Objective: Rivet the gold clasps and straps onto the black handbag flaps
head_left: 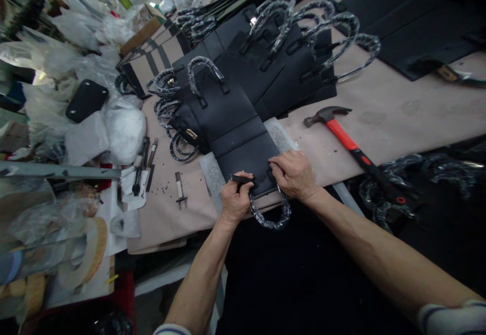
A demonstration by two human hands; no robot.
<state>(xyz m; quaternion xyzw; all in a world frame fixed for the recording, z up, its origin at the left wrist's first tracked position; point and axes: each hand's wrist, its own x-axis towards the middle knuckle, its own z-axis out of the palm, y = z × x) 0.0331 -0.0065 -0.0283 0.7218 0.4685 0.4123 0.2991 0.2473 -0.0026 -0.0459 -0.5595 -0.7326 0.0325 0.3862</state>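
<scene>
A black leather bag panel (235, 132) lies flat on the table's near edge, over a grey pad (212, 173). Its plastic-wrapped curved handle (271, 218) hangs over the edge toward me. My left hand (235, 198) pinches the handle's left black tab against the panel, fingers closed. My right hand (294, 173) presses down on the handle's right tab, fingers curled over it.
A red-handled claw hammer (343, 135) lies right of the panel. More black bag panels with wrapped handles (288, 56) are stacked behind. Small punches and tools (146, 165) and plastic bags (121, 127) lie at the left. The beige table top (398, 107) shows at the right.
</scene>
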